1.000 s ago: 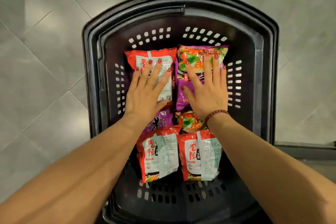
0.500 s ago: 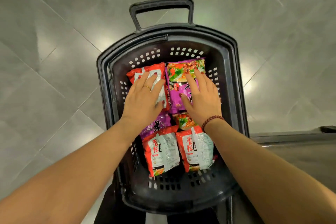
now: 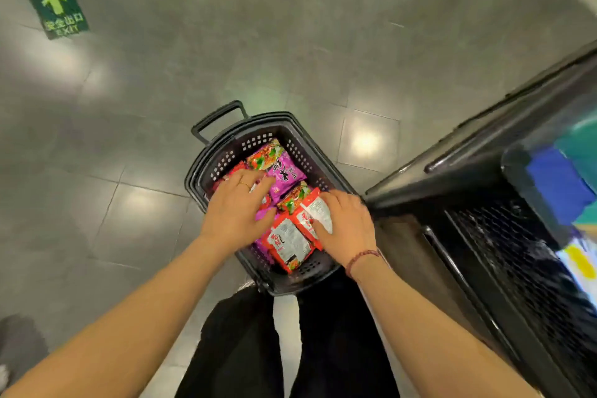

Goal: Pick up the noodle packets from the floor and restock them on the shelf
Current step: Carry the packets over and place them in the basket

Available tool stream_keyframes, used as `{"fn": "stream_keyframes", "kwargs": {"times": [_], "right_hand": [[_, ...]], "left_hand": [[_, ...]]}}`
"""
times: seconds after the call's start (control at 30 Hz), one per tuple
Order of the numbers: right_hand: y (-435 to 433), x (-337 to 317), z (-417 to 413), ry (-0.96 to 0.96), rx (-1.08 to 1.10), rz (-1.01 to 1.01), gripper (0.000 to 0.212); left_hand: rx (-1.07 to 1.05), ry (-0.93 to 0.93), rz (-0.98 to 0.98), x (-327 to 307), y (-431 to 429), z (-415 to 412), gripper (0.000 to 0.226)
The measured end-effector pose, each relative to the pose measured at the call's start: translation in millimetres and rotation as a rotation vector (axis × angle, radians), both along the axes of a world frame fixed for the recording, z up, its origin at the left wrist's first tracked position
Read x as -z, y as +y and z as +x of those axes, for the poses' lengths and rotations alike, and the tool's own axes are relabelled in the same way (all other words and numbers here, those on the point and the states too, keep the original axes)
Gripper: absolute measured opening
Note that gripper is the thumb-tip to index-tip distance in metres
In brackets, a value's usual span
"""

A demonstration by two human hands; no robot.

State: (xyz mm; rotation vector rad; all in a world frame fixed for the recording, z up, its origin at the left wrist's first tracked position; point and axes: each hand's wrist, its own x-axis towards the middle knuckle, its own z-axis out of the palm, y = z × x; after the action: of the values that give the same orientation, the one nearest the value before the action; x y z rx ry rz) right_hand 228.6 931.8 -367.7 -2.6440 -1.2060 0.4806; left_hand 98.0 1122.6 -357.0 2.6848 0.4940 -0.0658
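A black plastic basket [image 3: 326, 168] stands on the grey tiled floor and holds several noodle packets. A purple packet [image 3: 286, 171] lies at the far end. Two red packets [image 3: 289, 244] sit side by side at the near end. My left hand [image 3: 237, 207] lies over a red packet [image 3: 235, 168] on the basket's left side, its fingers curled down around it. My right hand [image 3: 347, 226] grips the right-hand near red packet [image 3: 318, 215], thumb on its white back and fingers over its far edge.
A dark shelf unit [image 3: 468, 191] with a mesh front stands right beside the basket. The basket's pull handle [image 3: 219, 116] sticks out at the far left. A green exit sticker [image 3: 58, 11] marks the floor. My black trousers [image 3: 323, 349] are below.
The view has pulled up and away from the basket and swung right. My right hand left the purple packet and came back to the near red one. My left hand stayed on its red packet.
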Motion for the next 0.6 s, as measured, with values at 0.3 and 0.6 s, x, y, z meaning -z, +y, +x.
{"fn": "stream_keyframes", "kwargs": {"times": [0.3, 0.6], "right_hand": [[-130.8, -93.4, -112.8, -0.133, 0.532, -0.064, 0.059], [-294.0, -130.5, -248.8, -0.167, 1.221, -0.035, 0.061]], "left_hand": [[0.631, -0.05, 0.017, -83.3, -99.5, 9.1, 0.051], [1.252, -0.151, 0.092, -125.7, -276.4, 0.1, 0.055]]}}
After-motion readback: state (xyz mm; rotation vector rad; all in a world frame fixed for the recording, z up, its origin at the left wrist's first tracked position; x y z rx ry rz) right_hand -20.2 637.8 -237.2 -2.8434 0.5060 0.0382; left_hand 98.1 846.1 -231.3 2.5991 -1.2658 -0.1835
